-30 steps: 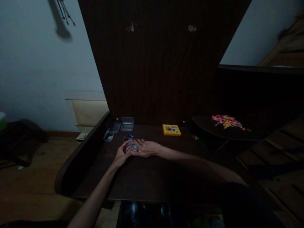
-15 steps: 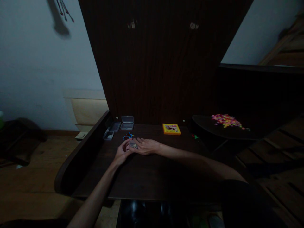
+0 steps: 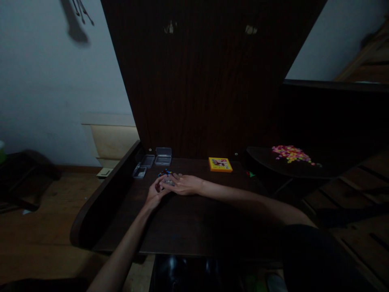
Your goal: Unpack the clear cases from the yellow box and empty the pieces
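Note:
Between both hands is a small clear plastic box [image 3: 169, 182] with pale bits inside. My left hand [image 3: 154, 194] grips its left side, thumb and fingers curled round it. From the right, my right hand [image 3: 185, 185] is closed over the box's other side, its fingers partly covering it. Just behind the hands lies a little pile of blue, dark and yellow beads or small pieces [image 3: 165, 172], partly hidden by the fingers. What the pale bits are is too small to tell.
On the dark desk [image 3: 182, 227], an open clear case [image 3: 163, 156] and other clear boxes [image 3: 140, 172] stand at the back left. A yellow box [image 3: 220, 164] lies back right, near a small green piece [image 3: 251, 174]. Pink and yellow pieces [image 3: 291, 154] heap on the side shelf.
Both hands and the clear box have shifted slightly left and away from me, closer to the pile of small pieces. The hold on the box continues.

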Demonstrator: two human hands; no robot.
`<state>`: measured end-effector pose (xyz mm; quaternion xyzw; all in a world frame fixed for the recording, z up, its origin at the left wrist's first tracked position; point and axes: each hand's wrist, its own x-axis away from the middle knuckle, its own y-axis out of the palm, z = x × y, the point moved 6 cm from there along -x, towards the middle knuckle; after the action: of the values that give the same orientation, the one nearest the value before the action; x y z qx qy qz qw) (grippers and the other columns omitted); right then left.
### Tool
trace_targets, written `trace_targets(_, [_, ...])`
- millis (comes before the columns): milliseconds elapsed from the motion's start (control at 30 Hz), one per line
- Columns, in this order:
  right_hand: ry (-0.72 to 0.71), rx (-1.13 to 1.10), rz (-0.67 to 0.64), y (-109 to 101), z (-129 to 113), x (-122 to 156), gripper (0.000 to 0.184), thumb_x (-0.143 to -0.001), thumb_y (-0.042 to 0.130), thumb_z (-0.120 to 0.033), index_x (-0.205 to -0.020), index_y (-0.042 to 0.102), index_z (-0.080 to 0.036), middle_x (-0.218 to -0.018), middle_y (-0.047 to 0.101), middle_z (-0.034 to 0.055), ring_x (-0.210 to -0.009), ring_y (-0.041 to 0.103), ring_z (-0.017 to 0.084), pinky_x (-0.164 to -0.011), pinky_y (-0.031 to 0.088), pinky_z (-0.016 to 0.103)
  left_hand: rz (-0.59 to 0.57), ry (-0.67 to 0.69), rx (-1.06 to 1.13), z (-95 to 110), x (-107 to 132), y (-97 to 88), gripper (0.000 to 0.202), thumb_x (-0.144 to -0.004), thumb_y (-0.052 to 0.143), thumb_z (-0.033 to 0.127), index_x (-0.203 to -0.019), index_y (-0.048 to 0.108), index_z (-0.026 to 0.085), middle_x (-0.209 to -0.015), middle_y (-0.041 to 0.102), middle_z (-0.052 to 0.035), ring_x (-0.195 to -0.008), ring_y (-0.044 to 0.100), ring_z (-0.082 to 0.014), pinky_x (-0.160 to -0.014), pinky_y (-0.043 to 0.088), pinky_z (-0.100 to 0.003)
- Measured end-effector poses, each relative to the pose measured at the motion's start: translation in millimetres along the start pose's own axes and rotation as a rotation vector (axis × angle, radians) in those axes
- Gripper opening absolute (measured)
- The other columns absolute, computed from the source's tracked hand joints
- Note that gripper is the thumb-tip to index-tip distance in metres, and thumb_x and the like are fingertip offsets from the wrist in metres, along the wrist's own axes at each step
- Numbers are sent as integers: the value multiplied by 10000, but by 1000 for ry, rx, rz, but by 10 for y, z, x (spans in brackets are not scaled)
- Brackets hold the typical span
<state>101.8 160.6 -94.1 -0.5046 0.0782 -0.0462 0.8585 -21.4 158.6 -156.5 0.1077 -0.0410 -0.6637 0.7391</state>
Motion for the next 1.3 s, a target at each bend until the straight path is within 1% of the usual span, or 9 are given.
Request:
trace_targets(400, [2,60,-82,-44,-31,-126,371,-1018,256,-139,-1366,381,-126,-1114,632,213,-883,670,267,-652,574,387,16,-26,28,-43,-19,-51,841,-398,921,426,-1125,634,113,-1127,690,-156,-1078,645,-299,-1003,465,-397])
trace_targets(567, [-11,-58,-106,-129,27,-143,366,-1009,287,-127,-1355,394,-71,-1164,612,237,-941,667,267,-718,568,387,1,-39,74,-73,-29,-37,794,-459,910,388,-1150,613,135,-1181,671,-144,-1129,624,-296,-994,483,-383])
trace_targets(733, [45,-337,-86,-135,245,-100,521,-1007,427,-279,-1459,269,-74,-1241,589,217,-965,665,268,-748,551,373,-41,-17,102,-71,-31,-2,759,-535,891,308,-1202,564,156,-1246,629,-140,-1150,612,-281,-1007,483,-389])
trace_targets(833, [161,-555,36,-143,481,-58,532,-1003,439,-248,-1482,249,-117,-1241,606,167,-991,660,231,-804,527,335,-64,38,131,-43,-28,5,819,-607,857,335,-1308,457,196,-1232,624,-129,-1101,639,-247,-1008,481,-398])
trace_targets(933, [277,-772,249,-150,709,-38,410,-998,434,-218,-1397,402,-129,-1166,647,128,-1007,653,208,-853,509,324,-89,74,168,-1,-3,20,896,-693,800,362,-1414,276,270,-1276,591,-126,-1070,651,-216,-1008,480,-410])
trace_targets(1000, [361,-920,363,-90,831,-54,314,-989,444,-224,-1280,514,-129,-1055,677,98,-870,683,182,-803,525,310,-105,78,171,25,20,37,906,-720,779,349,-1427,214,313,-1326,554,-130,-1075,649,-221,-1000,485,-430])
trace_targets(1100, [549,-1235,448,151,970,-125,235,-955,490,-257,-1133,581,-132,-941,679,59,-580,655,124,-565,526,237,-133,89,168,60,41,64,856,-685,794,327,-1386,303,303,-1352,528,-134,-1117,630,-265,-996,485,-469])
trace_targets(1167, [659,-1432,483,341,1011,-197,224,-916,547,-297,-1061,592,-132,-921,674,53,-509,631,115,-443,479,201,-147,83,165,66,36,69,795,-649,808,319,-1336,412,256,-1356,520,-141,-1140,614,-293,-1007,477,-484])
trace_targets(1300, [756,-1547,597,591,1016,-350,263,-858,628,-388,-942,613,-139,-819,666,32,-547,631,130,-451,471,200,-80,51,142,56,-24,-28,762,-615,819,280,-1303,502,194,-1355,515,-151,-1156,600,-314,-1022,468,-491])
